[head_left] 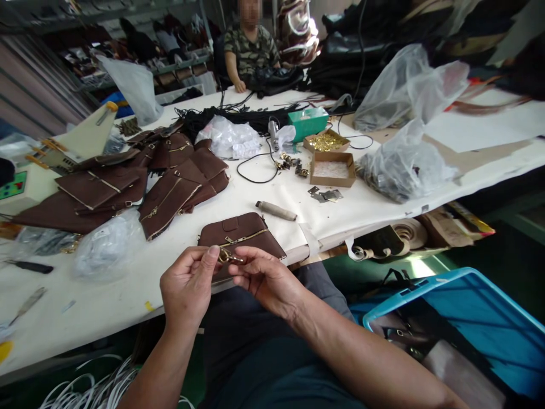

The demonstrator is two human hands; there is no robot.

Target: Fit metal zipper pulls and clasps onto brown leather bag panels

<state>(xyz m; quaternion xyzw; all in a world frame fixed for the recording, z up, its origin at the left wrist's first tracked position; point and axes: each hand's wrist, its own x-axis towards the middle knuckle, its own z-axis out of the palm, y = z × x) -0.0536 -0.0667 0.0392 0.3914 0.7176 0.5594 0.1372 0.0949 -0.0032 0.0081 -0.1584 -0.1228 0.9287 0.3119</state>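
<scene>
Between my two hands is a small gold-coloured metal clasp point(227, 257), partly covered by the fingers. My left hand point(189, 284) pinches one end of it between thumb and forefinger. The other end sits in the fingertips of my right hand point(268, 278), also closed. Just beyond and below the clasp, a brown leather bag point(244, 230) with a gold zipper lies flat at the table edge. Behind the bag rests a grey wrapped rod-like tool point(276, 211). Loose gold metal fittings point(292, 164) are scattered farther back.
More brown bag pieces point(174, 193) are piled on the left of the white table point(106, 295). A cardboard box of gold parts point(327, 141), an open box point(332, 170) and plastic bags point(404, 162) stand behind. A blue crate point(464, 301) is at right. A person point(251, 48) sits opposite.
</scene>
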